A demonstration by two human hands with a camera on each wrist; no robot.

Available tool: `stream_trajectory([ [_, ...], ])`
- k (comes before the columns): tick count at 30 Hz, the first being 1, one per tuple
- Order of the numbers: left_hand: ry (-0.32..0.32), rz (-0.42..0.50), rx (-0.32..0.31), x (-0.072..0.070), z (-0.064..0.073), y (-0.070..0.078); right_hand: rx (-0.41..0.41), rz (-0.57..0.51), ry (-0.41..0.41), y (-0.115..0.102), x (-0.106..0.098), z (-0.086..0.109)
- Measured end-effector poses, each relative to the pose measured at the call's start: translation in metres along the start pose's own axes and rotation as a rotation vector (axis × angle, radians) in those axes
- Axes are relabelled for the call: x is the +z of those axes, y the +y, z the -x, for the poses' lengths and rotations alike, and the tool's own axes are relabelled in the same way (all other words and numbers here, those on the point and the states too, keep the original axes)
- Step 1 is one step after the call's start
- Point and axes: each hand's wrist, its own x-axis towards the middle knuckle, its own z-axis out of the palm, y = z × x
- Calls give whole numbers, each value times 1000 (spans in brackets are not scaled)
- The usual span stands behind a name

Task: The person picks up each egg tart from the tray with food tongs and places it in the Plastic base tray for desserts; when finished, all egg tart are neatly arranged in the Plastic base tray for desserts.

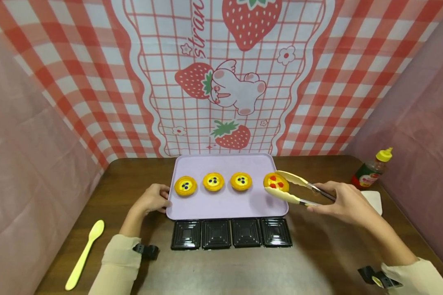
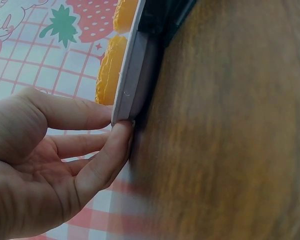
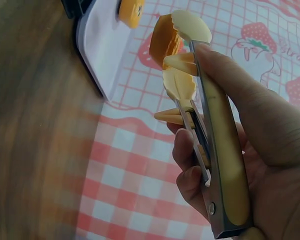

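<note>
My left hand (image 1: pixel 154 199) pinches the left edge of a lilac tray (image 1: pixel 221 209); in the left wrist view, thumb and finger meet at the tray's rim (image 2: pixel 127 85). My right hand (image 1: pixel 345 201) grips yellow-tipped metal tongs (image 1: pixel 299 200). Between the tong tips is a tart with red pieces on top (image 1: pixel 275 183), over the tray's right end. From the right wrist view, this tart (image 3: pixel 162 42) appears raised off the tray. Tarts with dark blue berries, one at left (image 1: pixel 185 186), one in the middle (image 1: pixel 213 181) and another (image 1: pixel 241 181), sit in a row on the tray.
Several black square plastic trays (image 1: pixel 215 233) line up along the lilac tray's near side. A pale yellow spoon (image 1: pixel 85 254) lies at left. At right stand a yellow-capped bottle (image 1: pixel 373 168) and a white item (image 1: pixel 373 200) partly behind my right hand. A strawberry-print cloth (image 1: pixel 221 102) hangs behind.
</note>
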Motion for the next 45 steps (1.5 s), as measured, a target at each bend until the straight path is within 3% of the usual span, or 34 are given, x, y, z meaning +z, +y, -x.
stream_trajectory([
  [19, 0, -7, -4, -1, -2, 0, -180, 7, 68, -4, -7, 57],
  [31, 2, -9, -11, 0, -4, -4, -200, -24, 12, -1, 13, 71],
  [38, 4, -11, -2, 1, -4, -3, -121, -56, -99, 1, 26, 76],
  [45, 9, -13, -5, 0, -3, -3, -129, -4, -57, 2, 34, 77],
])
